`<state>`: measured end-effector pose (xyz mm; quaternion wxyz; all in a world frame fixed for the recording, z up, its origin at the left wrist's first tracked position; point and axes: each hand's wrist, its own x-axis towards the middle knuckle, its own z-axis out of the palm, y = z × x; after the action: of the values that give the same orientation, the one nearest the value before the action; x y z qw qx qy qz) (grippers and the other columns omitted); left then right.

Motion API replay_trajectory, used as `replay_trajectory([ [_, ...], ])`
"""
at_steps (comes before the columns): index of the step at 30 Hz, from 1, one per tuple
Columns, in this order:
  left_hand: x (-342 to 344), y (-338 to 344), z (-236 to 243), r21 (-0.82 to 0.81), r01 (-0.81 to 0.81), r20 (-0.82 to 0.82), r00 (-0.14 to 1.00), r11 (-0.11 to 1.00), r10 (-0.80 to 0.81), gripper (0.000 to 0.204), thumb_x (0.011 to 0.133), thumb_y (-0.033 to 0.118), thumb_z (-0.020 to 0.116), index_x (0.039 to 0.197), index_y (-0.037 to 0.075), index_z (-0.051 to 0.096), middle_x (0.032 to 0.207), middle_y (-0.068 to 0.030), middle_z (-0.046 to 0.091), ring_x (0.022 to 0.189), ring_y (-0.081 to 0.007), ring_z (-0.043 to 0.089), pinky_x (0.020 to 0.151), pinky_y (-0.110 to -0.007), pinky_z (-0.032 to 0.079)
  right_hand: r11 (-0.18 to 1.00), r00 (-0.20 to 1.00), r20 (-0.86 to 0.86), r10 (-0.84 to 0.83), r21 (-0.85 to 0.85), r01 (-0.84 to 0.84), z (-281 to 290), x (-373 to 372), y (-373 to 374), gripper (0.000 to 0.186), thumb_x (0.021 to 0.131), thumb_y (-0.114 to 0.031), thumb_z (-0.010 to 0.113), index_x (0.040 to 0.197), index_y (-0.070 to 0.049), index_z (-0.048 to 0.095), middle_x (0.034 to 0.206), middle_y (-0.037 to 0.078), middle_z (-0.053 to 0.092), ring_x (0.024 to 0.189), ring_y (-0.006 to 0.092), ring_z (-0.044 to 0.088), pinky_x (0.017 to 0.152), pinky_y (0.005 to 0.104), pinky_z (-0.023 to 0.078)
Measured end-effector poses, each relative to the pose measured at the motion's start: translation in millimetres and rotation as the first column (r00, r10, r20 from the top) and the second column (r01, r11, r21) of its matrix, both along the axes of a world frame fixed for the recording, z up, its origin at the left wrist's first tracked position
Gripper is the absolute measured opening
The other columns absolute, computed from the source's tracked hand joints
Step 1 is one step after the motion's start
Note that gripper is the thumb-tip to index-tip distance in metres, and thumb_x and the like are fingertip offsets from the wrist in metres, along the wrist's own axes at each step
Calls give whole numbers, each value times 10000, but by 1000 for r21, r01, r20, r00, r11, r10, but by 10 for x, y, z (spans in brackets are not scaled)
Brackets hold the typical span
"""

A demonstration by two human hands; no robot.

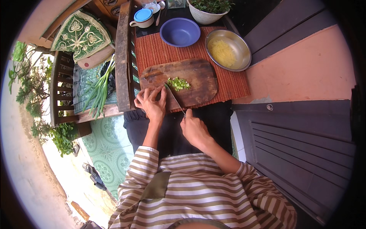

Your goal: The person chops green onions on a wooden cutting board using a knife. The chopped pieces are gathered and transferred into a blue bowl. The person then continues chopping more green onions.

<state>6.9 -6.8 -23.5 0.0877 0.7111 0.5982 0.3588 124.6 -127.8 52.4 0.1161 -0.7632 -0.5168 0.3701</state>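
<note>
A wooden cutting board [202, 80] lies in front of me, with a small heap of chopped green pieces [179, 83] near its middle. My right hand [195, 129] is closed round the handle of a knife [175, 98], whose blade slants up and left across the board's near part. The blade's tip is beside the green pieces and close to my left fingertips. My left hand [153, 107] rests at the board's near left corner, its fingers bent and drawn together. Whatever those fingers hold is too small or hidden to make out.
Beyond the board on an orange-red woven mat [152, 47] stand a blue bowl [180, 32] and a metal bowl [242, 53] of pale yellow shreds [223, 53]. A blue-lidded cup [143, 18] and a potted plant [209, 11] stand farther back. Long green onions [100, 91] lie on a bench at left.
</note>
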Motion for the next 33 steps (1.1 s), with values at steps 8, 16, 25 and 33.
replay_trajectory([
  [8,7,11,3,-43,-21,32,999,999,22,152,809,333,797,906,217,815,961,57,691,1117,-219,516,1042,-469,221,1000,1000,14,-2,24,1,110,-13,-1,258,1001,-181,486,1077,61,441,782,312,665,735,495,672,663,553,554],
  [16,4,35,-27,-49,-19,53,998,999,22,154,806,340,800,902,222,817,975,54,678,1136,-221,502,1042,-483,219,994,995,89,39,-106,-29,158,-44,59,169,962,-85,497,1080,26,450,826,302,687,785,469,703,678,526,588],
  [25,-17,15,13,-60,5,37,999,998,-3,164,810,315,796,942,220,814,1007,38,661,1140,-240,497,1040,-487,232,994,992,107,70,-94,-60,164,-81,129,133,935,-45,506,1025,27,440,773,307,676,759,461,711,641,519,597],
  [33,-16,-19,-19,-18,12,-2,1000,1000,-12,154,818,289,788,957,226,815,1008,29,663,1126,-251,497,1037,-472,240,995,989,141,41,-101,-27,-92,-194,142,160,953,-88,522,1043,5,428,803,319,668,772,450,713,643,510,599],
])
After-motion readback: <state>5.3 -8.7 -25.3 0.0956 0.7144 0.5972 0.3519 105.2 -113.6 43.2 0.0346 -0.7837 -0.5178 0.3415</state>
